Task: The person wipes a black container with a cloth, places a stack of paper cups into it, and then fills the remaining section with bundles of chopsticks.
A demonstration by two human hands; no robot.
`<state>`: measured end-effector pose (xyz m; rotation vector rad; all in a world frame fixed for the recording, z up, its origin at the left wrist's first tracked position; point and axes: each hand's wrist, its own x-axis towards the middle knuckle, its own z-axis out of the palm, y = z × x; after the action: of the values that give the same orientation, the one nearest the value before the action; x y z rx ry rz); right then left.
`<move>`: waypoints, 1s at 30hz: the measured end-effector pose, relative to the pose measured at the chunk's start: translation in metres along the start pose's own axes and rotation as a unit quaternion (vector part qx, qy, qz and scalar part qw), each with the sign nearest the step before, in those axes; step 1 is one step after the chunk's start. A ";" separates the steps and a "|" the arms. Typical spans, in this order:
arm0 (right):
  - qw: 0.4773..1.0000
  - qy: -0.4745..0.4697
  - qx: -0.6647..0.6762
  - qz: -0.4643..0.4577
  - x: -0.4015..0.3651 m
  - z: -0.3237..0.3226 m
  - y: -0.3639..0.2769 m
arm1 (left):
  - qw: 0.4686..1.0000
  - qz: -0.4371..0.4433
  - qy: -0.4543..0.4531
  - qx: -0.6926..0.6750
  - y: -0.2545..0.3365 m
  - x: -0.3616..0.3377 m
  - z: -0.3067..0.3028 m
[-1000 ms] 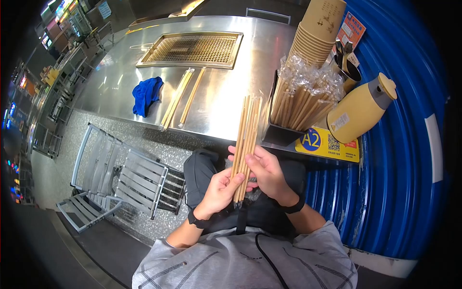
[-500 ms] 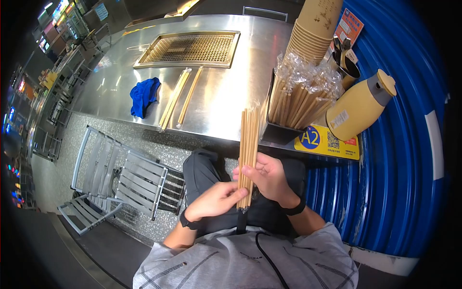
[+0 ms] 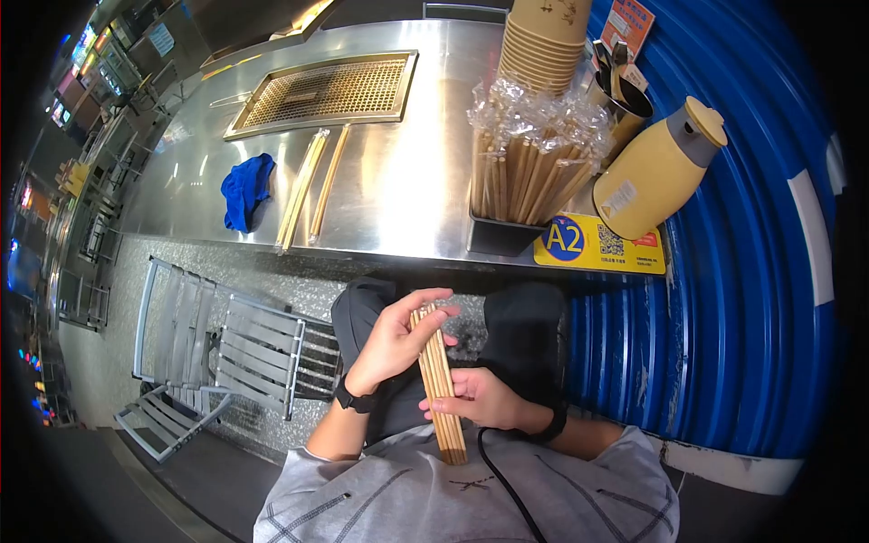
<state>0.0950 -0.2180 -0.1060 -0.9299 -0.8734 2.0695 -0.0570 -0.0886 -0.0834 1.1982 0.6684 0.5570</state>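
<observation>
A bundle of wooden chopsticks [image 3: 436, 373] is held over my lap, tilted, its lower end near my grey shirt. My left hand [image 3: 396, 337] wraps around the upper end, and my right hand [image 3: 475, 399] grips it lower down with the thumb across the front. On the steel table [image 3: 380, 195] lie two plastic-wrapped sets of chopsticks, one wider [image 3: 302, 188] and one thinner [image 3: 329, 181], left of a black holder [image 3: 503, 237] full of wrapped chopsticks [image 3: 525, 176].
A blue cloth [image 3: 245, 192] and a grill grate [image 3: 326, 90] are on the table. Stacked paper cups [image 3: 543, 45], a utensil cup [image 3: 625, 113], a yellow jug [image 3: 659, 172] and an A2 sign [image 3: 597, 242] stand or lie at right. Folding chairs [image 3: 258, 348] stand at left.
The chopstick bundle has come down and closer to my body, and now tilts. My left hand has moved up to its upper end; my right hand has moved lower.
</observation>
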 end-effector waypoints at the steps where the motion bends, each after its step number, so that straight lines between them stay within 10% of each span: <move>1: 1.000 -0.004 0.000 0.006 -0.001 -0.003 0.001 | 1.000 -0.002 0.003 -0.015 -0.004 0.000 0.003; 11: 0.976 0.009 -0.181 -0.125 0.006 -0.023 -0.051 | 0.984 0.127 -0.052 0.112 0.029 0.012 0.030; 17: 0.806 0.262 -0.252 -0.467 -0.064 -0.022 -0.174 | 0.925 0.336 0.067 0.161 0.080 0.031 0.027; 21: 0.679 0.268 -0.365 -0.577 -0.084 -0.047 -0.234 | 0.868 0.403 0.150 0.249 0.094 0.071 0.028; 30: 0.765 0.130 -0.369 -0.512 -0.055 -0.067 -0.277 | 0.868 0.395 0.102 0.285 0.084 0.133 0.045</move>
<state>0.2632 -0.0953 0.0959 -0.7793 -1.6103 0.6094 0.0630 -0.0009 -0.0161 2.0116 0.5077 1.2425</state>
